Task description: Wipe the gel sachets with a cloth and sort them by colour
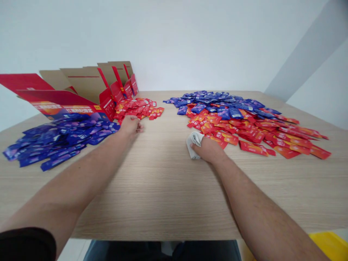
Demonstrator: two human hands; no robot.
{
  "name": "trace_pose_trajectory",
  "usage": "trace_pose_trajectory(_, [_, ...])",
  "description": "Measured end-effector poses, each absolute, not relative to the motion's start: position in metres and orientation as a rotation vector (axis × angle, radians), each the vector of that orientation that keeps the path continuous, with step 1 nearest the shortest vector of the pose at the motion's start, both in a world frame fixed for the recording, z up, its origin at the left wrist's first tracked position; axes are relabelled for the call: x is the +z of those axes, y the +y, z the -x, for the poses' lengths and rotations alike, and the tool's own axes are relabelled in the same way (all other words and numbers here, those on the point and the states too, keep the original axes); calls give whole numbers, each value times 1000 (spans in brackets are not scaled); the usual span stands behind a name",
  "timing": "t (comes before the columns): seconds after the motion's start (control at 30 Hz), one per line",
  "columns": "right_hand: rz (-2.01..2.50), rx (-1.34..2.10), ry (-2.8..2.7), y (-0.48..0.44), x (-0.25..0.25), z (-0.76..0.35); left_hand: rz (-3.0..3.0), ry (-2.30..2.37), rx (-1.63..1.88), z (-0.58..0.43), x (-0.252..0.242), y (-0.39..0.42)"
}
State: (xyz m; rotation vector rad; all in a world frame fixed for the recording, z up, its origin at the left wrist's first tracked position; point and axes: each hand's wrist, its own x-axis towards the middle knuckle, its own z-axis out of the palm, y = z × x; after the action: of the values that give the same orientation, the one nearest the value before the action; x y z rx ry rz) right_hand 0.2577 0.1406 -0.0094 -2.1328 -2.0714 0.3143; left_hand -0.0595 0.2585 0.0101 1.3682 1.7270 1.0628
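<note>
My left hand (130, 127) hangs low over the table at the near edge of a pile of red packets (136, 107). Its fingers are loosely bent and apart, and I see nothing in them. Beside its wrist lies a heap of dark blue packets (65, 136). My right hand (209, 148) is closed around a folded white cloth (193, 145), pressed down at the table top. Just beyond that hand spreads a larger heap of red packets (250, 132), with blue packets (217, 103) behind and partly over it.
Several red cardboard boxes with raised flaps (81, 87) stand in a row at the left back, in front of a pale wall (174, 43). The wooden table (160, 188) has its front edge close to my lap. Something yellow (330, 246) shows below at the lower right.
</note>
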Motion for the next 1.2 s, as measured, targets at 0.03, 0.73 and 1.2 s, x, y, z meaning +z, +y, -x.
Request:
trace_pose_trajectory(0.03, [2127,335,-2087,140,-8,-257,-1338,1706,1070,52,2,253])
trace_pose_trajectory(0.73, [1951,557,-2306,135,1,-259,-2325,1800,456,-141,-16,288])
trace_pose_trajectory(1.2, [1956,567,-2303,132,5,-257,-2350,1780,350,-119,-12,280])
